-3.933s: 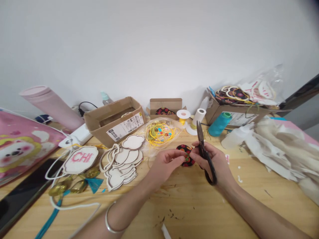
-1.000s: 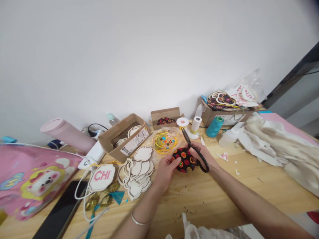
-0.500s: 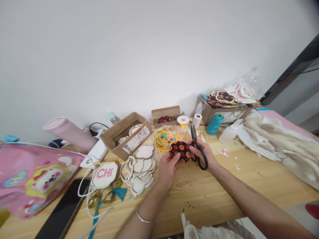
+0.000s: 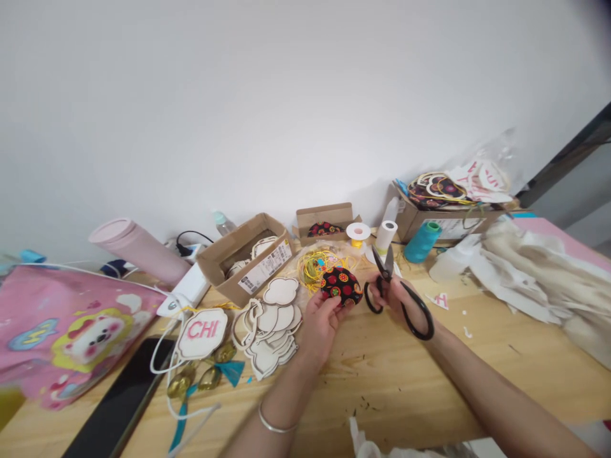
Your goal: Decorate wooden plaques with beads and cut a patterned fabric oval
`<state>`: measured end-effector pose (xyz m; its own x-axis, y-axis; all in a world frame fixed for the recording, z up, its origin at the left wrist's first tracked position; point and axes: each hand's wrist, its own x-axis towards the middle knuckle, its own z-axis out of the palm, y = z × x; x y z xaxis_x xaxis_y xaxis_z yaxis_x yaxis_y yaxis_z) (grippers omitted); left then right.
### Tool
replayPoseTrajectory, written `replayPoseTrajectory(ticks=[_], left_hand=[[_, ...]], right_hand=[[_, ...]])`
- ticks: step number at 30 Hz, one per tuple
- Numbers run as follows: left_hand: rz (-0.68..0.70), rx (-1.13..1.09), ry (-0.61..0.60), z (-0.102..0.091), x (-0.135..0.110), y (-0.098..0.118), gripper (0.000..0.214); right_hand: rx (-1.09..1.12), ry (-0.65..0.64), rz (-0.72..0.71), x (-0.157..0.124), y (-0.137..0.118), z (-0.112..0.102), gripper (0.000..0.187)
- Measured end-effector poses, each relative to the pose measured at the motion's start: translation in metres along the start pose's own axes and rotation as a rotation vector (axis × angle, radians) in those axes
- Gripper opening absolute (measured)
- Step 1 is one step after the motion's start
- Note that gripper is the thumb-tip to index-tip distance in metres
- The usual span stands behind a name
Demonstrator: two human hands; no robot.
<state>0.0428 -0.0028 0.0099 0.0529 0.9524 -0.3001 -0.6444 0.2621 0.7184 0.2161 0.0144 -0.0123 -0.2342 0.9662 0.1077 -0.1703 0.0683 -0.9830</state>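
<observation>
My left hand holds a small rounded piece of black fabric printed with red, yellow and green flowers, pinching it between thumb and fingers. My right hand grips black-handled scissors, their fingers through the loops. The metal blades stand apart and point up and away, just right of the fabric without touching it. Directly behind the fabric lies a tangle of yellow cord in clear plastic.
Pale wooden cut-outs and a "CHI" sign lie left of my hands. Behind are cardboard boxes, a teal thread cone and a white spool. White crumpled fabric lies at right; a pink bag lies at left.
The scissors have moved right, off the fabric, and their blades now stand apart. My left hand keeps hold of the fabric. The view has shifted slightly.
</observation>
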Motion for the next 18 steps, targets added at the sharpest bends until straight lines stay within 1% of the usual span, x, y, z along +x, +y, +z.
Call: replayPoseTrajectory(ticks=[2, 5, 7, 10, 12, 14, 18], left_hand=[[0.008, -0.006, -0.003, 0.0, 0.001, 0.001, 0.023], [0.011, -0.033, 0.007, 0.001, 0.002, 0.003, 0.024], [0.013, -0.075, 0.033, 0.001, 0.003, 0.004, 0.023], [0.015, -0.121, 0.097, 0.001, 0.005, 0.004, 0.02], [0.013, -0.128, 0.131, 0.0, 0.006, 0.003, 0.019], [0.028, -0.128, 0.139, 0.0, 0.006, 0.002, 0.019], [0.091, -0.104, 0.118, 0.002, 0.004, 0.003, 0.023]], right_hand=[[-0.02, -0.085, 0.033, -0.003, -0.009, -0.003, 0.047], [-0.137, -0.2, 0.159, -0.01, -0.024, -0.008, 0.045], [-0.19, -0.272, 0.241, -0.014, -0.033, -0.009, 0.047], [-0.247, -0.357, 0.347, -0.017, -0.043, -0.004, 0.054], [-0.298, -0.368, 0.394, -0.017, -0.049, 0.002, 0.06], [-0.343, -0.361, 0.415, -0.017, -0.052, 0.007, 0.061], [-0.465, -0.362, 0.394, -0.017, -0.053, 0.01, 0.052]])
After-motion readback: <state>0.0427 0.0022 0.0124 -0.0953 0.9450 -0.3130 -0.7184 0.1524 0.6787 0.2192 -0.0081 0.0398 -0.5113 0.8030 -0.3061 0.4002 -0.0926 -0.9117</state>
